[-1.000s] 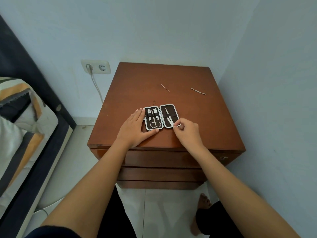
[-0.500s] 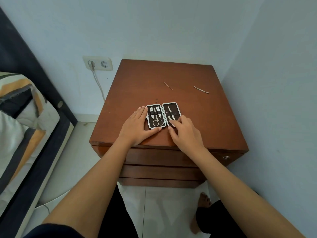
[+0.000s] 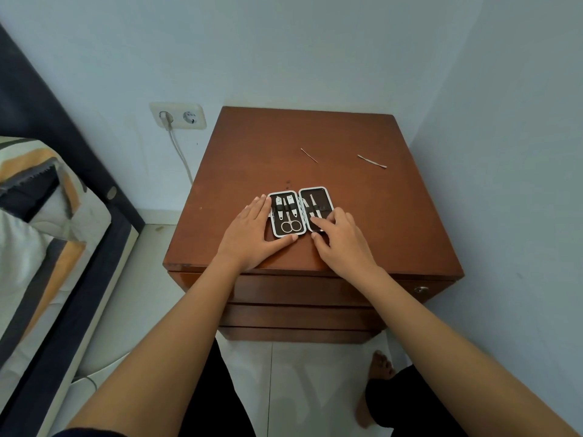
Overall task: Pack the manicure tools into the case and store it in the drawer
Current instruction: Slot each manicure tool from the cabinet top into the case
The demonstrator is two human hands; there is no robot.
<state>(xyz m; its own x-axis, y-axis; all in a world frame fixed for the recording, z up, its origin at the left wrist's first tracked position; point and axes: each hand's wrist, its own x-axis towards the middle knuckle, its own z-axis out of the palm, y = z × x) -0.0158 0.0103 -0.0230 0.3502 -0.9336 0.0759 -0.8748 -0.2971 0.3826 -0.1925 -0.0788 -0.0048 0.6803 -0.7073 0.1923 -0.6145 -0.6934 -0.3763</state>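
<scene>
Already the case (image 3: 299, 211) lay open near the front edge of the nightstand (image 3: 394, 222), scissors (image 3: 290, 223) and small tools strapped in; two thin tools (image 3: 371, 161) waited near the back edge, so packing, closing and the drawer (image 3: 315, 290) looked left to do. The left hand (image 3: 252, 238) pressed flat, fingers spread, bracing the case's left side. The right hand (image 3: 342, 244) curled over the right half, fingertips pushing something in; whether it pinched, I couldn't tell.

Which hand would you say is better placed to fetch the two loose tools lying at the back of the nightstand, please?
Probably the right hand: both loose tools lie beyond it, toward the right, while the left hand rests flat steadying the open case.
</scene>
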